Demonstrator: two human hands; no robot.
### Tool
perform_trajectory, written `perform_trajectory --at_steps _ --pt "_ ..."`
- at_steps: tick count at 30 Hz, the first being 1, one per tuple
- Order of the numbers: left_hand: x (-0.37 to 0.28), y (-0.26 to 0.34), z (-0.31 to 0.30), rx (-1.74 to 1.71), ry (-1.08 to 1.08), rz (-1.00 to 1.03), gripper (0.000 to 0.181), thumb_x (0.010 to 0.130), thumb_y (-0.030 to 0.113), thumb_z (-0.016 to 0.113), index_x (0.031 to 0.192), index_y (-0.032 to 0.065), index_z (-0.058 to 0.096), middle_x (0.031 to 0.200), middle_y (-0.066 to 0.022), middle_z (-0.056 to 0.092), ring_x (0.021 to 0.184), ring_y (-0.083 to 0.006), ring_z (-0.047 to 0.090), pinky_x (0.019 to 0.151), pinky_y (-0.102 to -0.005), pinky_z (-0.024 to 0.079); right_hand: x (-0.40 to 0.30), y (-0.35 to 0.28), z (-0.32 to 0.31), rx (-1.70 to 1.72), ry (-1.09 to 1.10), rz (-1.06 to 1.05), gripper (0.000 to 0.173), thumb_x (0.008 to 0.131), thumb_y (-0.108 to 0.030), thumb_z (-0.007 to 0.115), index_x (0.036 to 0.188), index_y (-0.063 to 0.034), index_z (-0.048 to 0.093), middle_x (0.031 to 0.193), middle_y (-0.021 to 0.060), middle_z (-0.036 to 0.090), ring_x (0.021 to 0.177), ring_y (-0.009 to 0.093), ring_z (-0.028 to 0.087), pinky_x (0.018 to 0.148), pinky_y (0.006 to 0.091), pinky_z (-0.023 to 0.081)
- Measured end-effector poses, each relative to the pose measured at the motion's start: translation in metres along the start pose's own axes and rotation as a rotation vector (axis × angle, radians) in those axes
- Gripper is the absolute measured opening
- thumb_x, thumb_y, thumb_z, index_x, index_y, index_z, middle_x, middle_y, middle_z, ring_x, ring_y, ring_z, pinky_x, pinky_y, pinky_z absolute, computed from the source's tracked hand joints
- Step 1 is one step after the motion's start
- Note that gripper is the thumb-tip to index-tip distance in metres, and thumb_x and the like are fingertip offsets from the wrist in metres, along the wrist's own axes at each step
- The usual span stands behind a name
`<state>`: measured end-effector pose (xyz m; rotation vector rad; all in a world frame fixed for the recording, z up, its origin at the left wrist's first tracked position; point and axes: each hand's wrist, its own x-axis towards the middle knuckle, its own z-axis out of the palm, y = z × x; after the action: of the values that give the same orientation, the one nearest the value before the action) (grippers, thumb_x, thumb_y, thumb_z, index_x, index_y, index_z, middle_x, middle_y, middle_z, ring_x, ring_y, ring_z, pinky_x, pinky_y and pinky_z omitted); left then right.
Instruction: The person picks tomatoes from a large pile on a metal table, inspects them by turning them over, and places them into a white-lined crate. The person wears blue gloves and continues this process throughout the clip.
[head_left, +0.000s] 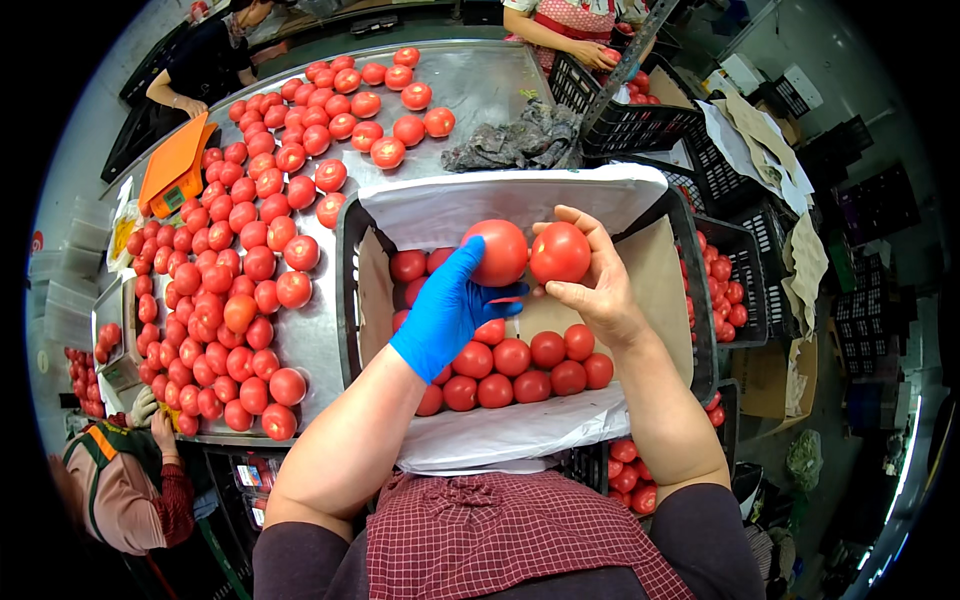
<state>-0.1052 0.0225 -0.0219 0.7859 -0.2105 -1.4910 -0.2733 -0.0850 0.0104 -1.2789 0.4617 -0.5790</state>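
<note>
A blue glove covers my left hand (454, 304), which grips a red tomato (498, 253) above the crate. Bare, my right hand (600, 281) has its thumb and fingers around a second tomato (560, 253), close beside the first. Below both hands is a black plastic crate (703, 360) lined with brown cardboard (652, 300) and white paper (517, 431). Rows of tomatoes (511, 357) lie along its near side and its left part. My left hand and forearm hide some of them.
Many loose tomatoes (217, 300) cover the metal table (330, 337) at left, beside an orange scale (176, 165). A crumpled dark cloth (521, 142) lies behind the crate. More crates of tomatoes (724, 289) stand at right. Other people work at the far side and lower left.
</note>
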Motion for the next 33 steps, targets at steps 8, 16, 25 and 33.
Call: perform_trajectory --at_steps 8,16,25,33 --pt "0.002 0.003 -0.01 -0.164 0.024 -0.2 0.075 0.087 0.069 0.045 0.123 0.0038 0.053 0.095 -0.0178 0.066 0.076 -0.029 0.067 0.068 -0.0386 0.057 0.001 0.001 -0.001 0.263 -0.096 0.031 0.069 0.087 -0.02 0.065 0.143 -0.0075 0.027 0.129 0.0199 0.049 0.091 0.022 0.063 0.06 0.0289 0.054" --pt "0.004 0.005 -0.003 -0.259 0.174 -0.197 0.074 0.088 0.07 0.042 0.121 0.0048 0.055 0.098 -0.0199 0.067 0.079 -0.0304 0.067 0.063 -0.0384 0.057 0.003 0.004 -0.002 0.318 -0.113 0.043 0.069 0.096 -0.048 0.048 0.145 -0.006 0.026 0.125 0.026 0.052 0.077 0.023 0.065 0.048 0.0257 0.054" --pt "0.0 0.006 -0.001 -0.183 0.096 -0.144 0.066 0.092 0.066 0.038 0.123 0.0106 0.054 0.104 -0.0162 0.065 0.073 -0.028 0.064 0.052 -0.0339 0.051 0.004 0.006 -0.004 0.444 -0.122 0.101 0.061 0.098 -0.044 0.046 0.142 -0.006 0.03 0.124 0.0246 0.054 0.077 0.025 0.067 0.051 0.0291 0.055" --pt "-0.005 0.012 0.006 -0.324 0.04 -0.244 0.063 0.093 0.061 0.04 0.124 0.0084 0.055 0.1 -0.0167 0.066 0.074 -0.0278 0.063 0.059 -0.0351 0.054 0.002 0.002 -0.002 0.236 -0.12 0.087 0.071 0.086 -0.036 0.069 0.139 -0.0053 0.035 0.124 0.021 0.055 0.075 0.018 0.064 0.051 0.0254 0.05"
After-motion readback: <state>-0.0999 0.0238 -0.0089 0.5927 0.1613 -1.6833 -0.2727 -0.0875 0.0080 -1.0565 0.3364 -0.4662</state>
